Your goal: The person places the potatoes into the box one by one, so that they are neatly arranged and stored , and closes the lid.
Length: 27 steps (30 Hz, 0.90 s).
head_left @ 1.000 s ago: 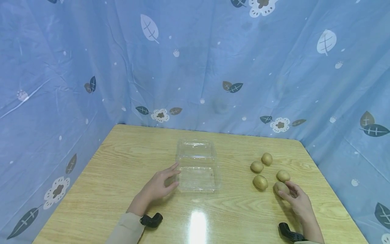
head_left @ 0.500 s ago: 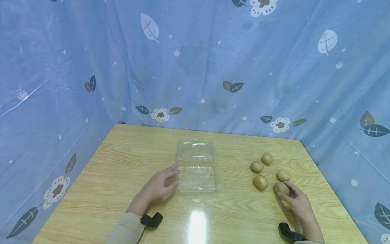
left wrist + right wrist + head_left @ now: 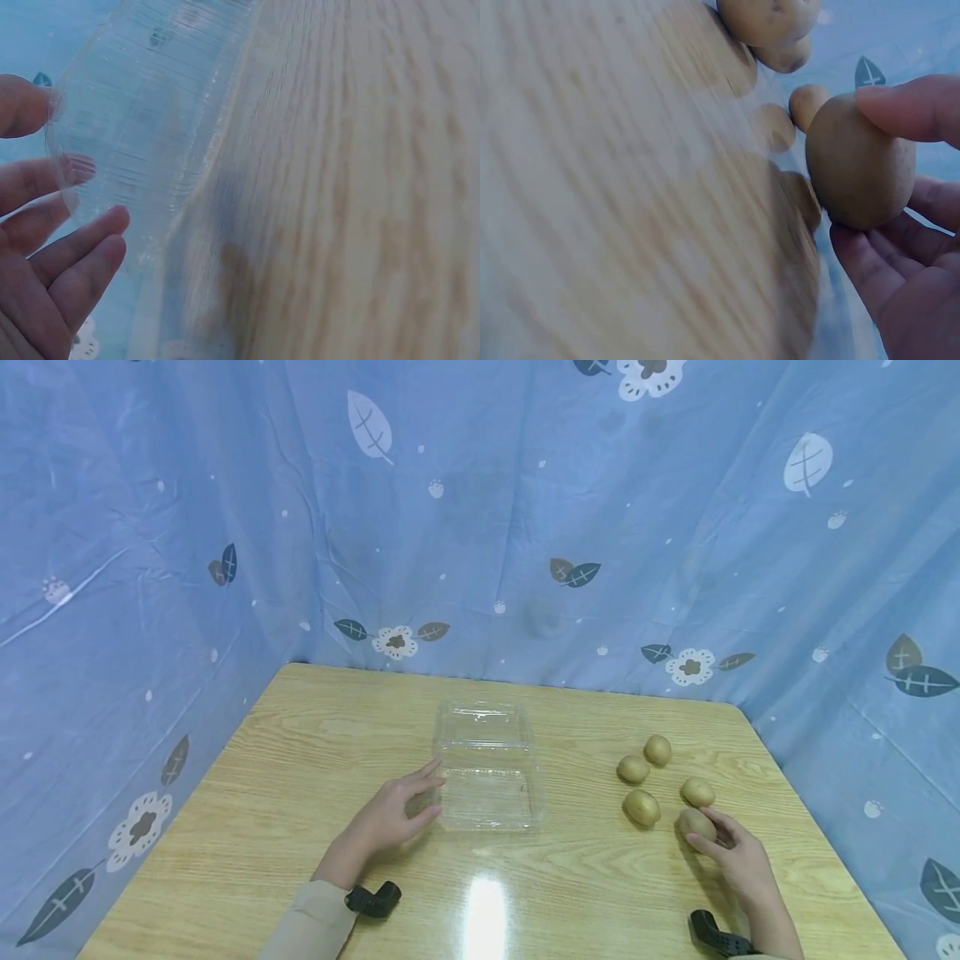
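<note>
A hinged clear plastic container (image 3: 491, 799) lies on the table with its lid (image 3: 480, 724) folded back. My left hand (image 3: 388, 814) is at its left side, fingers extended and spread; thumb and fingertips meet the rim in the left wrist view, some seen through the plastic. At the right, my right hand (image 3: 738, 856) holds a potato (image 3: 859, 161) between the thumb on one side and the fingers on the other. More potatoes are close by: one (image 3: 698, 792) just behind the held one, another (image 3: 642, 808) to its left, and two farther back (image 3: 633, 769).
The wooden table (image 3: 300, 752) has a bright light reflection (image 3: 486, 918) near its front. A blue patterned curtain (image 3: 480, 527) rises behind it and along both sides. Black wrist-worn devices (image 3: 372, 901) sit at both wrists.
My right hand and the potato in it have shifted very slightly to the right. My left hand, the container and the other potatoes stay where they were.
</note>
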### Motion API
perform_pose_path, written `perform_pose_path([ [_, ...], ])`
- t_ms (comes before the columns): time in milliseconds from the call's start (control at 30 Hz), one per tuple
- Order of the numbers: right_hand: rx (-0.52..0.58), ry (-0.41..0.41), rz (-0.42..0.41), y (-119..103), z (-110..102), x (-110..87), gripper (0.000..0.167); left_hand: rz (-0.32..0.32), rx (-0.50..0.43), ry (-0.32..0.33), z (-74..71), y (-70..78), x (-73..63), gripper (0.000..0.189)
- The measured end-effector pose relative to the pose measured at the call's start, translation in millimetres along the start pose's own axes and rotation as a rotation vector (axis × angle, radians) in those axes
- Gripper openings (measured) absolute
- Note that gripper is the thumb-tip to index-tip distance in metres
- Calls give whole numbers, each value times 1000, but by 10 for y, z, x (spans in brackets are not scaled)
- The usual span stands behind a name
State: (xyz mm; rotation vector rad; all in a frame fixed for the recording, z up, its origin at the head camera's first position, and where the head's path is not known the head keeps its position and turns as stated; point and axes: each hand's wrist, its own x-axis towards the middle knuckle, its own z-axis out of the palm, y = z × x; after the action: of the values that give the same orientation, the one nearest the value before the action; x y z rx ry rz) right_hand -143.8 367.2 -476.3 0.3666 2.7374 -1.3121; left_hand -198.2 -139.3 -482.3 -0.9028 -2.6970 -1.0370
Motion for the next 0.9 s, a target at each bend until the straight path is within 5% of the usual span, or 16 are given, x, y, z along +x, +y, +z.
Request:
perform_pose_path([
  [600,154,100,-48,-233,-43,-123,74,-6,-5,-22,-6,-30,8,43],
  [900,317,55,-245,-535,105,-101,61,-2,1,-16,-4,-36,6,43],
])
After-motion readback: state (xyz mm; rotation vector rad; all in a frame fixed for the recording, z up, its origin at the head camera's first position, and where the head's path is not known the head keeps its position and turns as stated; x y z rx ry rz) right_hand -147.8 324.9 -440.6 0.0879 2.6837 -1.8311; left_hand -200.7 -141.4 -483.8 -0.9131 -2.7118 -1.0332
